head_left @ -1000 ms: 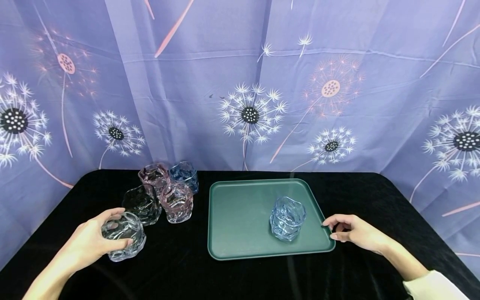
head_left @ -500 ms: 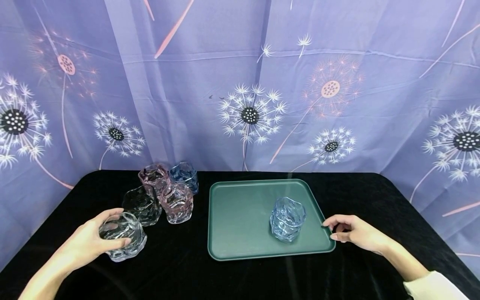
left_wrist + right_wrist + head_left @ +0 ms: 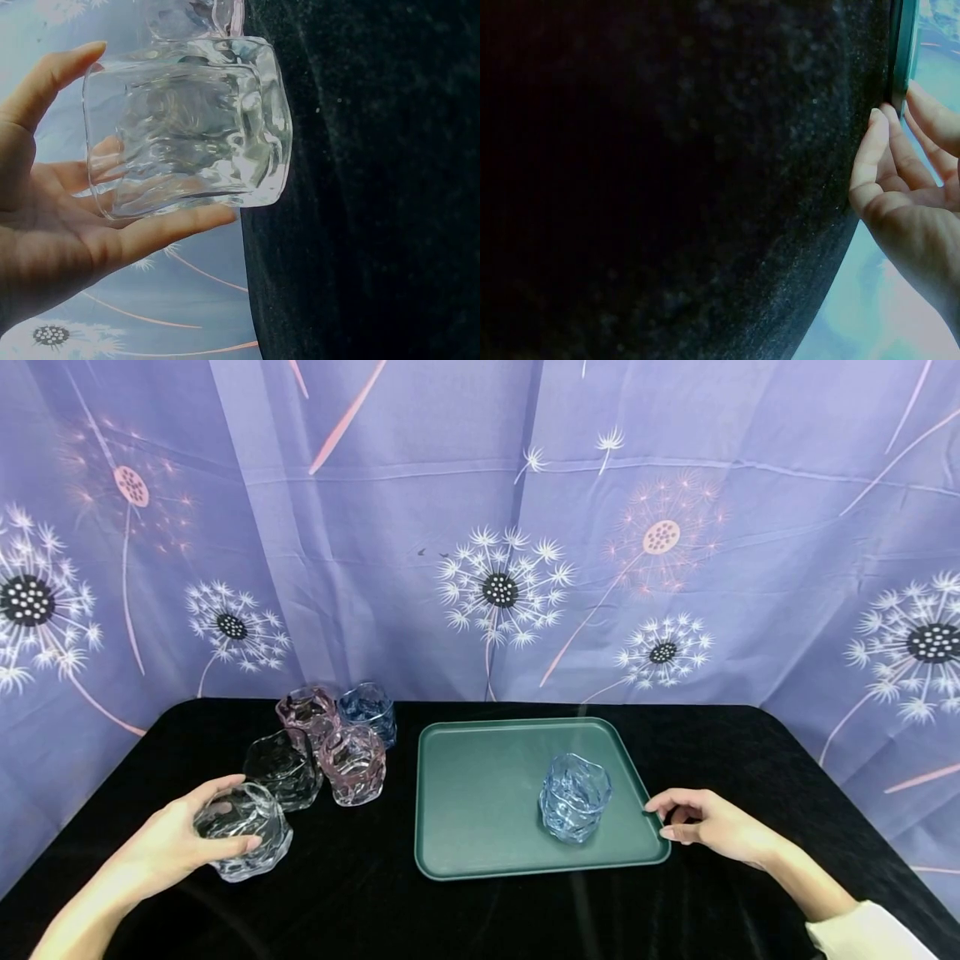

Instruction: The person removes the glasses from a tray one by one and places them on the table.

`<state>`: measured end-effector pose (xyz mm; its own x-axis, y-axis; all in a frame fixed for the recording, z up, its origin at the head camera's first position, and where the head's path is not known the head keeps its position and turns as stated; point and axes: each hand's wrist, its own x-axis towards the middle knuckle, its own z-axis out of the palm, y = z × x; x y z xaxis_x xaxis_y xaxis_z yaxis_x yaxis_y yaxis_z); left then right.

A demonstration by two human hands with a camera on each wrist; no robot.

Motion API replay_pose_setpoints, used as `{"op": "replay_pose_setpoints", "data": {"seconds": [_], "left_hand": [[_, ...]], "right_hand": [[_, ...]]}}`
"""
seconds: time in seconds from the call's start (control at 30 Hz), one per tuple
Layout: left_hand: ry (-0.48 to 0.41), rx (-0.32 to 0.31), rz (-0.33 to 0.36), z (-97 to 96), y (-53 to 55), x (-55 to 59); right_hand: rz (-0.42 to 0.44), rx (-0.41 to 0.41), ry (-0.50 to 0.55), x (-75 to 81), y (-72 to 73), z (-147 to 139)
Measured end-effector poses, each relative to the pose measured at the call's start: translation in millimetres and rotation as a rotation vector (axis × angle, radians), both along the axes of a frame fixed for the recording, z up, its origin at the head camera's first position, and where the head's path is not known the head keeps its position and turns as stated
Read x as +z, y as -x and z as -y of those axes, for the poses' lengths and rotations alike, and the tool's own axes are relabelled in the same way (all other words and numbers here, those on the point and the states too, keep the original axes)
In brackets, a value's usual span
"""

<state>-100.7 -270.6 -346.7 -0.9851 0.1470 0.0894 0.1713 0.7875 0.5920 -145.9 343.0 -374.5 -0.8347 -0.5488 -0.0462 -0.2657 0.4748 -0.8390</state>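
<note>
My left hand (image 3: 168, 839) holds a clear glass (image 3: 251, 843) at the left, thumb on its near side and fingers round the far side. In the left wrist view the see-through wall of this drinking glass (image 3: 195, 135) lies between thumb and fingers. My right hand (image 3: 705, 827) holds the right edge of a green tray (image 3: 480, 827) with curled fingers. The right wrist view shows the fingertips at the tray rim (image 3: 904, 52), one on either side of it. A light blue glass (image 3: 576, 797), perhaps two nested, stands on the tray's right half.
Behind the held glass, a grey-clear glass (image 3: 285, 777), two pink glasses (image 3: 354, 768) and a blue glass (image 3: 371, 710) stand close together. Black cloth (image 3: 360, 893) covers the table. A purple dandelion-print curtain (image 3: 390, 568) hangs behind it.
The clear glass has tilted slightly, its rim shifting a little left toward my left palm. My right hand, the tray and the other glasses stay where they were.
</note>
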Motion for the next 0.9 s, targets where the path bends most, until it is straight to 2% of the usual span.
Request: {"op": "replay_pose_setpoints", "data": {"seconds": [0.17,0.4,0.67,0.9], "left_hand": [[0.001,0.005,0.017,0.8,-0.4,2.7],[0.020,0.025,-0.026,4.1,-1.4,9.0],[-0.005,0.030,-0.122,10.9,1.1,18.6],[-0.070,0.022,-0.195,0.1,-0.5,27.9]], "right_hand": [[0.001,-0.004,-0.004,-0.3,0.5,0],[-0.001,-0.013,-0.016,0.4,0.8,1],[-0.005,-0.019,-0.014,-1.1,1.1,1],[0.005,-0.022,-0.014,-0.7,0.7,-1]]}}
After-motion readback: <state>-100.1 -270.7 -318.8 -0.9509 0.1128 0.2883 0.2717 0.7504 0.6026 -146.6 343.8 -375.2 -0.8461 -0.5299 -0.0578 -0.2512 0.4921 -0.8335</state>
